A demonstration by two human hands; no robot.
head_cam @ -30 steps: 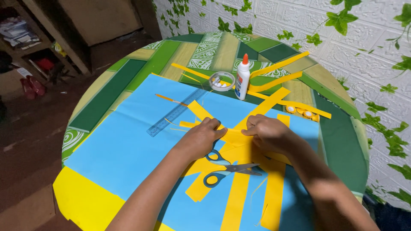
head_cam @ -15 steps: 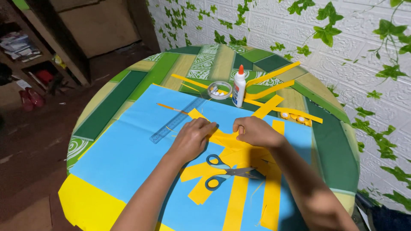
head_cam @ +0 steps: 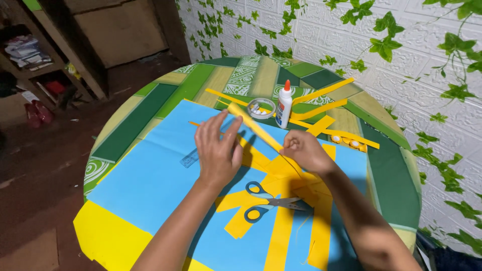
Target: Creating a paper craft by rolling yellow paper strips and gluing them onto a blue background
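My left hand (head_cam: 217, 150) and my right hand (head_cam: 304, 150) together lift a long yellow paper strip (head_cam: 253, 126) above the blue paper sheet (head_cam: 150, 180). The left fingers pinch its far end, the right fingers pinch its near end. Under the hands lie several more yellow strips (head_cam: 281, 226) fanned over the blue sheet. Blue-handled scissors (head_cam: 271, 202) rest shut on those strips, just in front of my hands.
A white glue bottle with an orange cap (head_cam: 284, 105) and a clear tape roll (head_cam: 261, 108) stand behind the hands. A clear ruler (head_cam: 190, 158) lies partly under my left hand. The round green-patterned table (head_cam: 386, 185) meets a white leafy wall on the right.
Both hands were pressing down on the yellow strips. Now they have lifted one strip up off the sheet, the left hand moving away and up.
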